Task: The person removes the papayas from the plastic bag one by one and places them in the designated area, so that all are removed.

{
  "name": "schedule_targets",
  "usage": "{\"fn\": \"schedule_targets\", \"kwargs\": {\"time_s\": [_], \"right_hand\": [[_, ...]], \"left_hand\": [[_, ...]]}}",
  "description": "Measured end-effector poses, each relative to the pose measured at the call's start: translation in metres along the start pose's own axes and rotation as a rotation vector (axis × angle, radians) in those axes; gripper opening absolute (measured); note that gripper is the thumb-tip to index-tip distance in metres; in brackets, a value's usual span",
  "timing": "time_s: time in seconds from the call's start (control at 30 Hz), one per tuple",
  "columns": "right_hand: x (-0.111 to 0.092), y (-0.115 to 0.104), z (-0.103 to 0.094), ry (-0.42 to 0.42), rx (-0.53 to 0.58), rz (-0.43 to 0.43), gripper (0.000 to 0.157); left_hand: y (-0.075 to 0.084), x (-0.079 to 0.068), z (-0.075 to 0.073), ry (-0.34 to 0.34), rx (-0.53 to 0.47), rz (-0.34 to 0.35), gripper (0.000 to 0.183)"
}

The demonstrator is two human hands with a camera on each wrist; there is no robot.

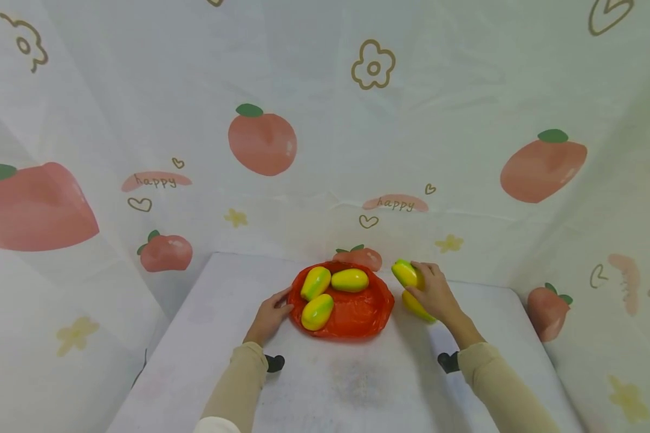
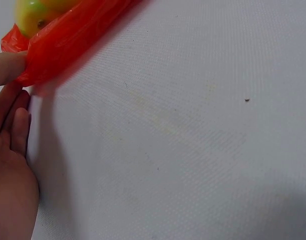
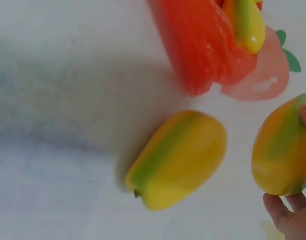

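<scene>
An open red plastic bag [image 1: 357,319], its rim spread into a round shape, holds 3 yellow-green papayas; one papaya [image 1: 349,280] lies toward its back right. At the bag's left edge, my left hand [image 1: 268,317] pinches the rim between thumb and fingers, as the left wrist view shows. To the right of the bag, my right hand [image 1: 436,294] grips another papaya [image 3: 280,150] with thumb and fingertips. Just below that one in the head view, a further papaya [image 3: 180,160] lies on the table, partly hidden by the right hand.
The white table [image 1: 195,361] reaches back to a hanging cloth [image 1: 325,144] printed with peaches, flowers and hearts, which also encloses both sides. Dark wrist-camera parts [image 1: 274,363] stick out beside each sleeve. Gray smudges mark the table in front of the bag.
</scene>
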State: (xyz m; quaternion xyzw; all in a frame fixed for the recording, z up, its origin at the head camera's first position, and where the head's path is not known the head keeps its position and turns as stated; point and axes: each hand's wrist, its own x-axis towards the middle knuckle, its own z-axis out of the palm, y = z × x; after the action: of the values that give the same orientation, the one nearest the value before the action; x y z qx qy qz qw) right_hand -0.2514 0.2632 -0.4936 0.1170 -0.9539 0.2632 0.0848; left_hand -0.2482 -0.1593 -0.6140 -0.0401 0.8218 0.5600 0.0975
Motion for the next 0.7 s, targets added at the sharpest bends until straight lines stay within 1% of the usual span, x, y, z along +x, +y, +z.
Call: {"fn": "schedule_targets", "kwargs": {"time_s": [0.17, 0.4, 0.47, 0.57, 0.7], "right_hand": [[-0.006, 0.010, -0.003, 0.009, -0.015, 0.001, 0.062], [-0.013, 0.023, -0.008, 0.053, -0.027, 0.001, 0.062], [-0.016, 0.026, -0.010, 0.059, -0.025, 0.007, 0.061], [-0.020, 0.031, -0.011, 0.060, -0.017, 0.011, 0.061], [-0.026, 0.039, -0.012, 0.066, -0.040, 0.011, 0.060]], "left_hand": [[0.001, -0.002, -0.001, 0.002, -0.008, 0.001, 0.053], [0.002, -0.001, -0.001, 0.017, 0.017, -0.007, 0.053], [0.001, -0.001, -0.001, 0.014, 0.017, -0.019, 0.052], [0.002, -0.001, 0.000, 0.009, 0.010, -0.015, 0.052], [0.001, -0.002, 0.002, 0.010, 0.001, -0.015, 0.052]]}}
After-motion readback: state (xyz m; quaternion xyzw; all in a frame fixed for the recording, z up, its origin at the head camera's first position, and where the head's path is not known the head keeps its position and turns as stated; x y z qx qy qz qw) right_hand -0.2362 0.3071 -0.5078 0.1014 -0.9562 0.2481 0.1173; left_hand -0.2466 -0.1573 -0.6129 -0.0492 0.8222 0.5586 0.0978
